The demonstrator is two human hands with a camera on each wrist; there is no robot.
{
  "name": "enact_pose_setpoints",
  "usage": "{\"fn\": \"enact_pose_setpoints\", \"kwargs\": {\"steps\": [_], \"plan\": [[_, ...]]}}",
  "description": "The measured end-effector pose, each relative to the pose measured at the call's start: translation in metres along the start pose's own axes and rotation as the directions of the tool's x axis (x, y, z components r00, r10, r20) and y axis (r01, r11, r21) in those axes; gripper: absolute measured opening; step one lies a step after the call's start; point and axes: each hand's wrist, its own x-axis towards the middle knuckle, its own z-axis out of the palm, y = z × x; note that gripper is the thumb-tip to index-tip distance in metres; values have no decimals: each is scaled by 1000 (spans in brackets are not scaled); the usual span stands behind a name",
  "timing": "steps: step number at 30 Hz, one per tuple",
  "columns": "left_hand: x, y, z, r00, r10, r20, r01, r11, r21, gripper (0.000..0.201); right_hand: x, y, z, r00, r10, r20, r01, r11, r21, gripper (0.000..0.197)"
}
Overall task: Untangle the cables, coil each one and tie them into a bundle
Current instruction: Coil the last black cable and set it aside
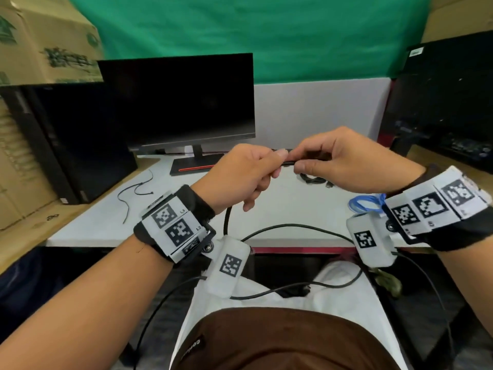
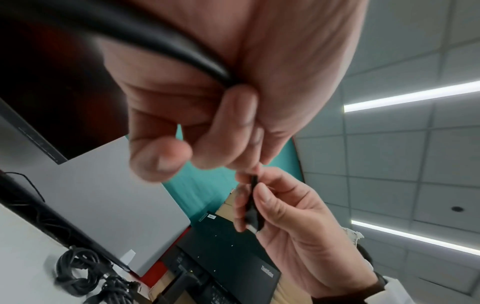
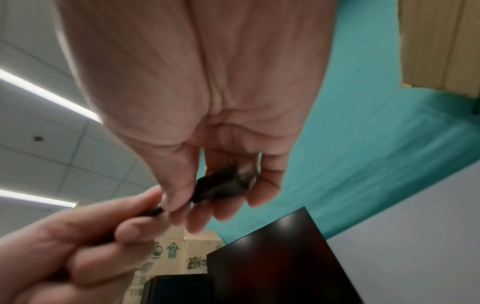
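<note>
Two coils, black (image 1: 312,179) and blue (image 1: 364,204), already lie near the desk's (image 1: 106,228) right edge, while the left hand (image 1: 240,177) and right hand (image 1: 341,158) pinch the uncoiled black cable (image 1: 226,217); bundling remains.

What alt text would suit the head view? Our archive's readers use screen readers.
Two hands raised over a white desk hold one black cable between them: the left hand grips the cord, the right hand pinches its plug end. Behind them stands a dark monitor; loose ties and a blue cable coil lie on the desk.
</note>
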Motion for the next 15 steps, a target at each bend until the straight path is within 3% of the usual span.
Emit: {"fn": "enact_pose_setpoints", "kwargs": {"steps": [3, 5, 7, 9, 12, 15], "plan": [[2, 4, -2, 995, -16, -99, 1, 988, -154, 46, 2, 9, 4, 999, 45, 5, -45, 994, -101, 26], [5, 6, -4, 991, -84, -102, 44, 937, -346, 44, 3, 15, 10, 996, 90, 4, -89, 989, -119, 38], [6, 4, -5, 988, -120, -92, 69, 901, -429, 41, 4, 17, 18, 993, 101, 67, -92, 987, -128, 42], [7, 2, -5, 988, -108, -112, 51, 907, -419, 41, 5, 14, 25, 989, 93, 112, -75, 984, -159, 30], [5, 0, -2, 997, -43, -71, 8, 902, -432, 37, 5, 12, 25, 993, 100, 66, -87, 980, -179, 23], [3, 2, 0, 996, 55, -63, -71, 957, -283, 32, 4, 12, 22, 994, 111, 2, -110, 987, -118, 20]]}}
